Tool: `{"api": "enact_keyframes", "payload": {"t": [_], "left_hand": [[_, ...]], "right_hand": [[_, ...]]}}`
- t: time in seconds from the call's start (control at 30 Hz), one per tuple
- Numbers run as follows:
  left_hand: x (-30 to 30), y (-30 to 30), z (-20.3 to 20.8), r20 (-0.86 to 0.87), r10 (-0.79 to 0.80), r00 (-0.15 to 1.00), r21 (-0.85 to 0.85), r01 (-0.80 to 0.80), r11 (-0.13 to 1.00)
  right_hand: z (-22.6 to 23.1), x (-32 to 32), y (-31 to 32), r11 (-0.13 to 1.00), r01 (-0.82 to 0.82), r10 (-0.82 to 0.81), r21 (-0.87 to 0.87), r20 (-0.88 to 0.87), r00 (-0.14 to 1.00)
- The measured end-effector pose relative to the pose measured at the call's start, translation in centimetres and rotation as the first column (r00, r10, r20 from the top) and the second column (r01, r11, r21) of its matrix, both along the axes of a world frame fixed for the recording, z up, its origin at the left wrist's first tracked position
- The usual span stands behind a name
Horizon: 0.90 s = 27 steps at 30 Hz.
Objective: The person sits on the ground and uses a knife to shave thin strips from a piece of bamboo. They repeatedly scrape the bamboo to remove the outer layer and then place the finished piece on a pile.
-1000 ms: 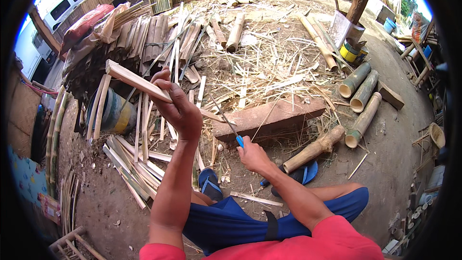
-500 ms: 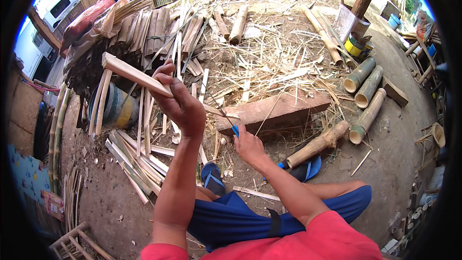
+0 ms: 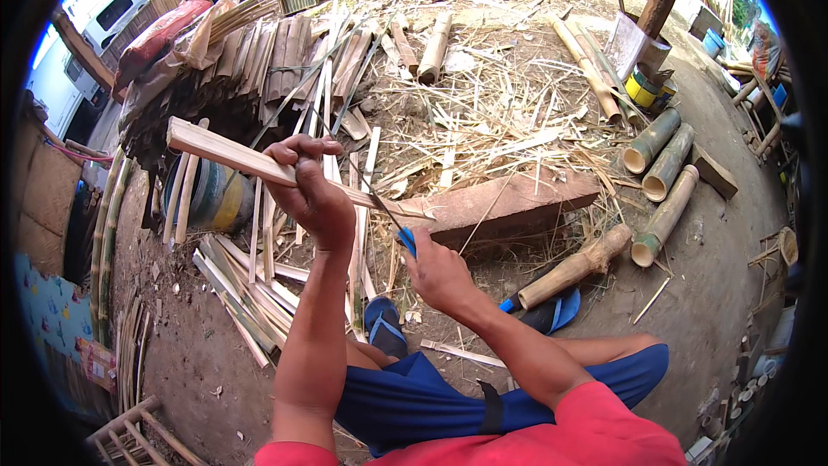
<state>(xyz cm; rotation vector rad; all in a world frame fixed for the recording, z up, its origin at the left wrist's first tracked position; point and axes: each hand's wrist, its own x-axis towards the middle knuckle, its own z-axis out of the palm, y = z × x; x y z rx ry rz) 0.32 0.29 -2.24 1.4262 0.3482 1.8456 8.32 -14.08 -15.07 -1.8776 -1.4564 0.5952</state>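
My left hand [image 3: 316, 203] is closed around a pale split bamboo strip [image 3: 226, 151], which slants from upper left down to the right. The strip's thin right end reaches the near left end of a reddish-brown wooden block [image 3: 517, 204]. In my right hand [image 3: 442, 278] is a knife [image 3: 405, 240] with a blue handle, its fingers wrapped round the grip. The narrow dark blade points up and left, crossing the strip just right of my left hand. Whether the edge is cutting into the bamboo I cannot tell.
Split strips [image 3: 237, 293] lie in a heap at left, by a bucket [image 3: 228, 198]. Cut bamboo tubes [image 3: 664, 220] lie at right. A knotty bamboo piece [image 3: 578, 267] rests near my right sandal [image 3: 565, 311]. Shavings [image 3: 492, 129] cover the ground beyond the block.
The knife and my right hand have moved left along the strip, closer to my left hand. The strip's upper end has dropped and shifted left.
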Motion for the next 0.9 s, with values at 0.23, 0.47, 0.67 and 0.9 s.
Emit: {"api": "enact_keyframes", "payload": {"t": [0.23, 0.47, 0.67, 0.9], "left_hand": [[0.3, -0.3, -0.2, 0.010, 0.081, 0.997, -0.015, -0.081, 0.997], [-0.2, 0.6, -0.4, -0.062, 0.198, 0.978, 0.030, -0.196, 0.980], [-1.3, 0.8, -0.6, -0.125, 0.321, 0.939, -0.006, -0.325, 0.946], [-0.6, 1.5, -1.4, -0.069, -0.154, 0.986, -0.216, 0.136, 0.967]], "right_hand": [[-0.8, 1.4, 1.4, 0.910, 0.189, -0.167, -0.370, 0.092, 0.982], [-5.5, 0.4, 1.0, 0.994, 0.095, -0.094, -0.053, 0.029, 0.995], [-15.6, 4.8, 0.4, 0.919, 0.195, -0.194, -0.343, 0.037, 0.980], [-6.4, 3.3, -3.9, 0.926, 0.225, -0.284, -0.303, -0.166, 0.944]]}}
